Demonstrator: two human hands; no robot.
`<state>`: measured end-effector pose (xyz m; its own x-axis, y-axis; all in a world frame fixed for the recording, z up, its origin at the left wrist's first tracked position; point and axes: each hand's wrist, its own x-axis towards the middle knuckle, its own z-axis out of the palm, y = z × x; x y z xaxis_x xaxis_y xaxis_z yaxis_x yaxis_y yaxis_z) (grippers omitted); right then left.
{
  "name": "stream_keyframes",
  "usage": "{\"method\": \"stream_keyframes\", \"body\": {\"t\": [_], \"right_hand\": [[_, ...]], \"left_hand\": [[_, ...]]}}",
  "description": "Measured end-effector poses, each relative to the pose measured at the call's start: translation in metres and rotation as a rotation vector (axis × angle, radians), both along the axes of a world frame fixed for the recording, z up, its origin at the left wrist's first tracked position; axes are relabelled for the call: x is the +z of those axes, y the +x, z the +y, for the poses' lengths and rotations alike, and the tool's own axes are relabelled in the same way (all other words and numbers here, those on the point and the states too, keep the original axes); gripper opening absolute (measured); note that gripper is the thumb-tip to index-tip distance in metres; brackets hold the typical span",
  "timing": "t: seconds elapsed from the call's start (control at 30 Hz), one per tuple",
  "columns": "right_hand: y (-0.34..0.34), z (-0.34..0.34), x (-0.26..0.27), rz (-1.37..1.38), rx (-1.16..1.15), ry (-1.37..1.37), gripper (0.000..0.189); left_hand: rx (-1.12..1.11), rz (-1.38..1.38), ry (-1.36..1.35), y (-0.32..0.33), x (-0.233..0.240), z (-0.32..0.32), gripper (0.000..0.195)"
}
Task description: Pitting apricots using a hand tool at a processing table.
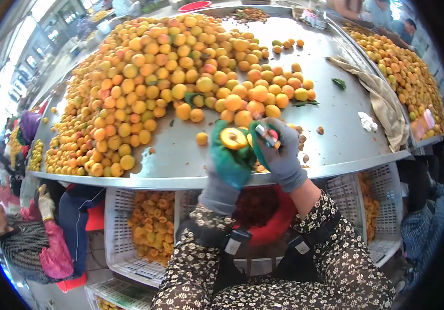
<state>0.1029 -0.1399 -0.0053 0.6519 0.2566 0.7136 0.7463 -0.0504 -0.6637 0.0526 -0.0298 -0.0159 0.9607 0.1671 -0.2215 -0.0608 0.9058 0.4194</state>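
Observation:
My left hand [232,155], in a green and grey glove, holds a halved apricot [234,138] with its cut face up and the stone showing. Close beside it on the right, my right hand [278,145], gloved alike, grips a small tool [268,135] whose kind I cannot tell. Part of another cut apricot piece shows between the hands. Both hands are over the near edge of a metal table [175,159]. Beyond them lies a large heap of whole apricots [160,66]. Apricot stones [302,138] are scattered just right of my right hand.
Below the table edge stand white plastic crates [119,228] with apricot halves [154,224] and a red tub [284,217] with dark contents. A beige cloth [381,100] lies at the table's right side. A seated person [28,240] is at left; others are at right.

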Motion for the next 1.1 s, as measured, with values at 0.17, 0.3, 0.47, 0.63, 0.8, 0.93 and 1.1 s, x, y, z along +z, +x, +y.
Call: {"method": "stream_keyframes", "body": {"t": [0.17, 0.3, 0.47, 0.63, 0.8, 0.93, 1.1], "right_hand": [[-0.006, -0.003, -0.011, 0.115, 0.034, -0.043, 0.022], [-0.021, 0.002, -0.009, 0.015, 0.133, -0.242, 0.037], [-0.007, -0.006, 0.023, 0.584, 0.293, 0.596, 0.036], [0.001, -0.011, 0.021, 0.645, 0.485, 0.79, 0.033], [-0.004, -0.012, 0.012, 0.349, 0.192, 0.521, 0.024], [-0.013, -0.014, 0.009, 0.483, 0.329, 0.601, 0.034], [-0.004, -0.011, 0.005, 0.072, -0.151, 0.162, 0.039]], "left_hand": [[0.192, -0.164, 0.189, -0.007, -0.02, -0.002, 0.036], [0.556, -0.239, 1.451, -0.027, -0.021, 0.0, 0.038], [0.049, -0.143, 0.527, -0.029, -0.013, -0.004, 0.033], [-0.092, -0.206, 0.472, -0.031, -0.02, -0.02, 0.045], [0.359, -0.292, 1.511, -0.028, -0.025, -0.03, 0.05], [0.38, -0.244, 1.578, -0.026, -0.029, -0.038, 0.053], [0.257, -0.141, 1.631, -0.021, -0.027, -0.033, 0.049]]}}
